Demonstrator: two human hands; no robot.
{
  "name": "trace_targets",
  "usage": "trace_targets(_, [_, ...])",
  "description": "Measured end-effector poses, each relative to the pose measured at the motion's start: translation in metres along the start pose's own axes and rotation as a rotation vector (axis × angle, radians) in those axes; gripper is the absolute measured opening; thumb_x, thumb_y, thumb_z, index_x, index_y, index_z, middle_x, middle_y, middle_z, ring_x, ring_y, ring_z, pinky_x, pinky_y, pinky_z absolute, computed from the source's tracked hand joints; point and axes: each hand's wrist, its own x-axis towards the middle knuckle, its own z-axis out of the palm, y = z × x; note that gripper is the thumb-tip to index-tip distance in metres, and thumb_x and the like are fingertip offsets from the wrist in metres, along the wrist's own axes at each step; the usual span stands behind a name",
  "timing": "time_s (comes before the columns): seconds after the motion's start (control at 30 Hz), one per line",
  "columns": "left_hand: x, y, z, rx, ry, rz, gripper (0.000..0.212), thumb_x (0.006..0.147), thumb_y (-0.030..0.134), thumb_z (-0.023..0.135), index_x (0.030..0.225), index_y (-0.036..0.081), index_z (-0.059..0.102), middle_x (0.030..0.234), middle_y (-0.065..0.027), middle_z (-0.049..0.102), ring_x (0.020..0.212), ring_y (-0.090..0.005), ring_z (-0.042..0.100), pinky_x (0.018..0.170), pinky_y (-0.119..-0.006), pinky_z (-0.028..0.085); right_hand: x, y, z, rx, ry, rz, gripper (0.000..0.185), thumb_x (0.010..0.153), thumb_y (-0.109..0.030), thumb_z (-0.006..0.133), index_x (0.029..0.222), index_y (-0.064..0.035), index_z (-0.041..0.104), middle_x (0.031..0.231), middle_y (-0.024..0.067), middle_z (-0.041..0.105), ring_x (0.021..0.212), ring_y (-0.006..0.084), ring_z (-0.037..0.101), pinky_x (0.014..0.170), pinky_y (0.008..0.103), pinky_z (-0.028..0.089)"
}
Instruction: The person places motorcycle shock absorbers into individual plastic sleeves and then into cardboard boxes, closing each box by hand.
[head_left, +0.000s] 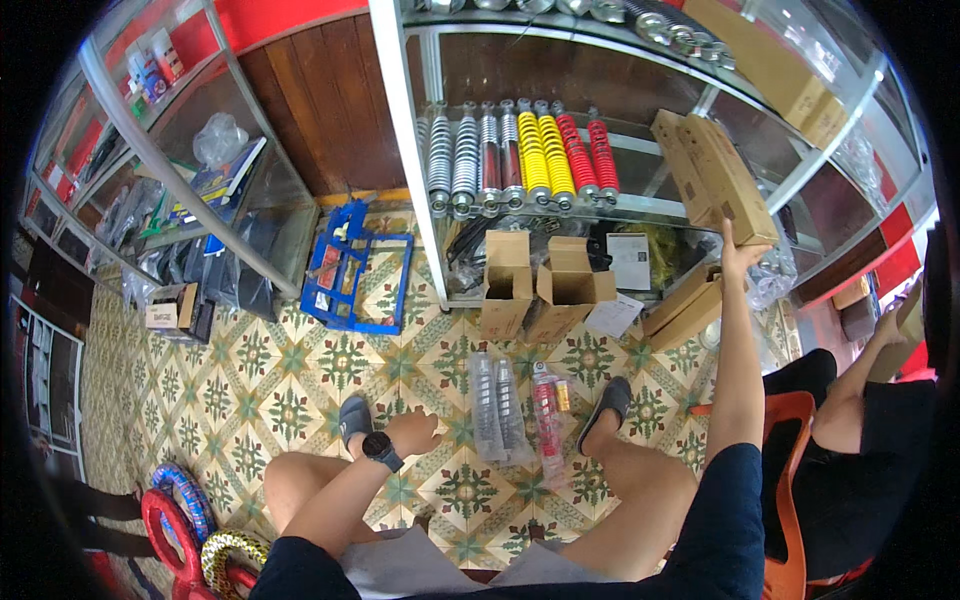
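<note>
At the right end of the glass shelf, my right hand (741, 253) grips the near end of a long cardboard box (739, 191). Another long box (679, 150) lies against its left side. My left hand (416, 433), with a dark watch on the wrist, hovers above my left knee and holds nothing. On the tiled floor between my feet lie two plastic-wrapped shock absorbers (499, 409) with pale coils. Beside them is a wrapped red shock absorber (547, 420) with a small yellow item (562, 395). Silver, yellow (541, 154) and red shock absorbers (589, 154) line the shelf.
Two opened cardboard boxes (507, 315) stand before the cabinet, with another long box (684, 307) leaning near my right arm. A blue metal frame (360, 270) is on the floor at left. A person (847, 465) sits close on my right by an orange chair (793, 465).
</note>
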Motion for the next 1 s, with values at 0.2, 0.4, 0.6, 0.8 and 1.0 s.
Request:
trace_targets(0.2, [-0.015,-0.015,0.020,-0.061,0.115,-0.042,0.034,0.079,0.034,0.053,0.092,0.003,0.057,0.078,-0.0178,0.060,0.074,-0.0347,0.061,0.065,-0.046,0.048,0.025,0.052,0.074,-0.247,-0.025,-0.069,0.121,0.072,-0.072,0.050,0.135,0.0091,-0.014,0.142,0.0327,-0.012,0.133,0.0453,-0.010,0.110,0.0475,0.002])
trace_targets(0.4, [-0.002,-0.006,0.003,-0.034,0.150,-0.024,0.031,0.079,0.032,0.054,0.091,0.003,0.056,0.081,-0.0177,0.061,0.074,-0.0347,0.061,0.062,-0.047,0.049,0.136,0.044,0.063,-0.589,-0.060,-0.046,0.101,0.074,-0.064,0.055,0.130,0.0136,0.020,0.133,0.0338,0.024,0.127,0.0402,0.024,0.104,0.0433,0.024])
trace_targets(0.6, [-0.008,-0.007,-0.006,-0.086,0.154,-0.068,0.036,0.080,0.033,0.056,0.102,0.005,0.054,0.091,-0.0183,0.059,0.078,-0.0353,0.061,0.065,-0.045,0.049,-0.202,-0.068,0.079,0.202,-0.239,-0.556,0.024,0.082,-0.019,0.063,0.094,-0.0007,0.054,0.078,0.0086,0.054,0.070,0.0198,0.051,0.062,0.0313,0.043])
trace_targets(0.8, [-0.015,0.000,-0.018,-0.124,0.185,-0.038,0.034,0.080,0.030,0.054,0.102,0.005,0.054,0.087,-0.0186,0.058,0.076,-0.0345,0.061,0.065,-0.045,0.049,-0.375,-0.100,0.095,-0.141,-0.738,-1.022,0.042,0.067,-0.024,0.072,0.102,-0.0047,0.057,0.094,0.0115,0.060,0.096,0.0295,0.054,0.092,0.0449,0.036])
trace_targets(1.0, [-0.028,-0.005,-0.029,-0.209,0.257,-0.064,0.045,0.080,0.028,0.053,0.117,0.004,0.047,0.085,-0.0191,0.059,0.082,-0.0348,0.060,0.067,-0.045,0.048,-0.446,-0.061,0.112,-0.726,-1.185,-1.252,0.016,0.074,-0.007,0.055,0.086,-0.0079,0.065,0.088,0.0075,0.058,0.092,0.0218,0.056,0.096,0.0442,0.033])
